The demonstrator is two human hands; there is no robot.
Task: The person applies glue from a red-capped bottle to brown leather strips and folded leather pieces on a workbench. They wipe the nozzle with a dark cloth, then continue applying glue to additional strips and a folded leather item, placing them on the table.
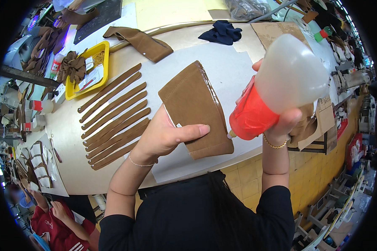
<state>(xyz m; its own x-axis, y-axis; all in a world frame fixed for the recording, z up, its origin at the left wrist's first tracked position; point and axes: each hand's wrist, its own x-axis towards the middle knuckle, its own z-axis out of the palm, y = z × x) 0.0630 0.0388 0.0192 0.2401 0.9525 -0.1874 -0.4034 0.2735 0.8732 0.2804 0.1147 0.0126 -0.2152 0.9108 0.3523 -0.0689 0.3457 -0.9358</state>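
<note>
My left hand [163,136] grips a brown suede piece [194,104] from below, thumb lying across its top face, and holds it tilted above the white paper sheet [230,69]. My right hand [280,123] holds an upturned squeeze bottle [280,83], translucent white with a red cap end. Its nozzle [230,134] points down at the piece's right edge, close to or touching it. A shiny line runs along the piece's upper right edge.
Several brown suede strips [113,117] lie in a row left of the hands. A yellow tray [88,69] holds brown scraps. A folded brown piece [140,42] and dark blue cloth [222,32] lie at the back. Another person in red [56,224] sits at lower left.
</note>
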